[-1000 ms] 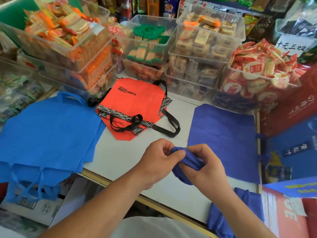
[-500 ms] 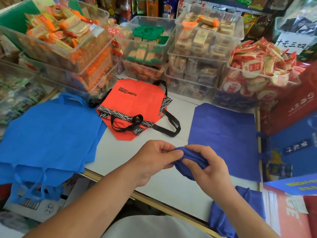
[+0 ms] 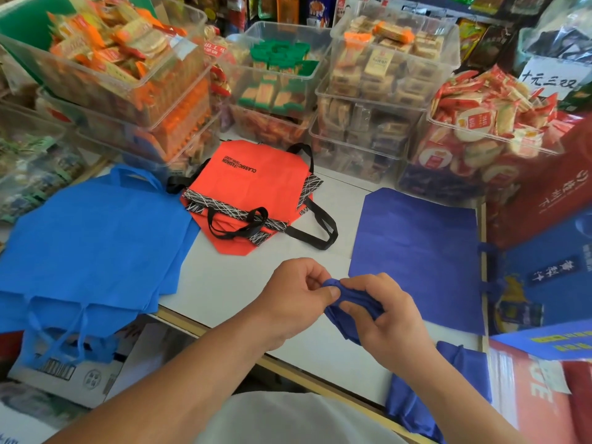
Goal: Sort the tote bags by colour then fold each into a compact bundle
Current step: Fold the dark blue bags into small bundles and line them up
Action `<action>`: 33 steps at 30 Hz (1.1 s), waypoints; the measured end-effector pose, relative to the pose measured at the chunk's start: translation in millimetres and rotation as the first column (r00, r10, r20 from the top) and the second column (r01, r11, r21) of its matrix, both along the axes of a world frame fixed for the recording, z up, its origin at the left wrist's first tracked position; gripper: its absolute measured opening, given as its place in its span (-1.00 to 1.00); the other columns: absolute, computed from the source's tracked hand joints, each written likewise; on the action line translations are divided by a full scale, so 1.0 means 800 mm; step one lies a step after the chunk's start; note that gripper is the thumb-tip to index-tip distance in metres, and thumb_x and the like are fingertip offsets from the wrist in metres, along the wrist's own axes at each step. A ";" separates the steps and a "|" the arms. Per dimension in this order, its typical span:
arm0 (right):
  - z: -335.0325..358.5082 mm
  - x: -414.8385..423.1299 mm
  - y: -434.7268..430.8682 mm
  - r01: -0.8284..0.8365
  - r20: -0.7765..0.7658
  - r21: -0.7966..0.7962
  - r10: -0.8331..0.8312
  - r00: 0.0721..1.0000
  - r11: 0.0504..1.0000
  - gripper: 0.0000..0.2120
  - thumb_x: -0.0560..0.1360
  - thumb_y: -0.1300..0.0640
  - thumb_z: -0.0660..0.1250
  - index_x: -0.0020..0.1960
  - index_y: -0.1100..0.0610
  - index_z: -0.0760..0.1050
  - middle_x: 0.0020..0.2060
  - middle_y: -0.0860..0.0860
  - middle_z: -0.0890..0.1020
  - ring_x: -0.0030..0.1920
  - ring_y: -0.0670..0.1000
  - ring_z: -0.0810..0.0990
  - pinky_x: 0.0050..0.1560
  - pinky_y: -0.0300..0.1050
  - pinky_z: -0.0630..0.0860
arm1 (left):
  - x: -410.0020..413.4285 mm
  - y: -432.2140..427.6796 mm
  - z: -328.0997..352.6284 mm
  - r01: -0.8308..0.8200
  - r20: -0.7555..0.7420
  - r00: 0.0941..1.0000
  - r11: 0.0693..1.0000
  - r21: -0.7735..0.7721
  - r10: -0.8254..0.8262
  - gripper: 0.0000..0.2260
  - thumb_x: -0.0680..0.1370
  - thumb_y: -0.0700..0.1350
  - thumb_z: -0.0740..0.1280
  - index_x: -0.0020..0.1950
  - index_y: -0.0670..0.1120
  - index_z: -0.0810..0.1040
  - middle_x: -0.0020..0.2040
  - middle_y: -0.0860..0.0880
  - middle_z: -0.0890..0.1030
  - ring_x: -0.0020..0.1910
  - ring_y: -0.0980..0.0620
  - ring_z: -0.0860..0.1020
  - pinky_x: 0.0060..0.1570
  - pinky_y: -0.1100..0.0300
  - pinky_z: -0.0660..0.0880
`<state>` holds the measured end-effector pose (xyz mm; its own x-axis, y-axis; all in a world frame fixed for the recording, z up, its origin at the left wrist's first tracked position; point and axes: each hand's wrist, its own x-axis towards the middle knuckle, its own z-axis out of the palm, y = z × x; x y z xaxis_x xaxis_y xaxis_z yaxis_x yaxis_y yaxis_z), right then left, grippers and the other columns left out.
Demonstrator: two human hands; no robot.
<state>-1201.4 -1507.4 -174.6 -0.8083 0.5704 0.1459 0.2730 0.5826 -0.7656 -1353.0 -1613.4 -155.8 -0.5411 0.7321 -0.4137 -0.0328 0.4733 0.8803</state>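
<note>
My left hand [image 3: 298, 299] and my right hand [image 3: 387, 318] both pinch a small rolled bundle of dark blue tote bag [image 3: 349, 302] just above the white table [image 3: 230, 283]. A flat dark blue tote bag [image 3: 419, 251] lies to the right of my hands. Another crumpled dark blue bag [image 3: 455, 389] hangs off the table's front right edge. An orange-red tote bag with black handles [image 3: 256, 193] lies at the middle back. Light blue tote bags [image 3: 93, 245] are spread on the left, their handles drooping over the table edge.
Clear plastic bins of wrapped snacks [image 3: 378, 78] line the back of the table. Red and blue gift boxes [image 3: 551, 267] stand at the right. A cardboard box [image 3: 70, 382] sits below the table on the left.
My hands keep working the dark blue bundle; the left thumb has shifted onto its top end and the bundle looks tighter. The other bags have not moved.
</note>
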 end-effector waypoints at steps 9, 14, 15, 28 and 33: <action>-0.002 -0.018 -0.012 0.099 -0.064 0.041 -0.097 0.993 0.994 -0.67 0.44 0.37 0.46 0.00 -0.05 0.61 -0.14 -0.20 0.59 -0.14 -0.07 0.54 -0.20 -0.29 0.47 | 0.027 0.003 0.006 0.124 -0.724 0.679 0.991 -0.053 -0.124 -0.98 0.62 -0.15 0.26 0.02 -0.04 0.47 -0.02 0.07 0.46 -0.04 0.01 0.44 -0.15 0.10 0.42; -0.011 -0.020 -0.007 0.068 -0.034 0.215 -0.062 0.997 0.974 -0.73 0.41 0.34 0.51 0.01 0.06 0.60 -0.29 -0.31 0.44 -0.22 -0.06 0.50 -0.30 -0.32 0.42 | 0.030 0.006 -0.003 -0.085 -0.363 0.926 0.995 0.060 0.101 -0.96 0.63 -0.10 0.34 0.06 0.00 0.56 -0.06 0.11 0.62 -0.09 0.13 0.60 -0.02 0.11 0.59; -0.010 -0.019 -0.005 0.067 -0.016 0.211 -0.065 0.998 0.975 -0.71 0.41 0.33 0.52 0.02 0.05 0.58 -0.27 -0.29 0.46 -0.21 -0.07 0.51 -0.28 -0.31 0.43 | 0.031 0.008 -0.001 -0.131 -0.255 0.956 0.989 0.072 0.145 -0.96 0.62 -0.07 0.37 0.06 0.01 0.58 -0.11 0.10 0.65 -0.12 0.15 0.63 -0.02 0.12 0.62; -0.010 0.013 0.021 0.076 -0.075 -0.102 -0.084 0.994 0.992 -0.55 0.35 0.10 0.66 0.12 -0.18 0.57 0.03 -0.16 0.63 0.04 -0.03 0.63 -0.01 -0.19 0.57 | 0.009 0.014 0.002 -0.091 0.202 0.977 0.993 0.081 0.073 -0.87 0.65 -0.18 0.35 0.01 -0.13 0.70 -0.22 0.00 0.68 -0.20 0.07 0.66 -0.02 0.06 0.69; -0.009 0.019 0.032 -0.058 -0.089 0.113 0.068 0.994 0.992 -0.66 0.46 0.04 0.57 0.19 -0.07 0.58 0.08 -0.19 0.61 0.10 -0.01 0.56 0.10 0.08 0.47 | 0.005 0.011 0.001 -0.014 0.143 0.990 0.999 0.033 0.009 -0.90 0.61 -0.02 0.41 0.02 0.02 0.71 -0.03 -0.07 0.69 -0.10 0.14 0.60 -0.11 0.23 0.58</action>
<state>-1186.6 -1481.8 -182.1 -0.8223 0.4951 0.2804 0.1641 0.6782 -0.7163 -1348.9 -1604.5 -154.8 -0.4868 0.7412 -0.4621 -0.1641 0.4420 0.8819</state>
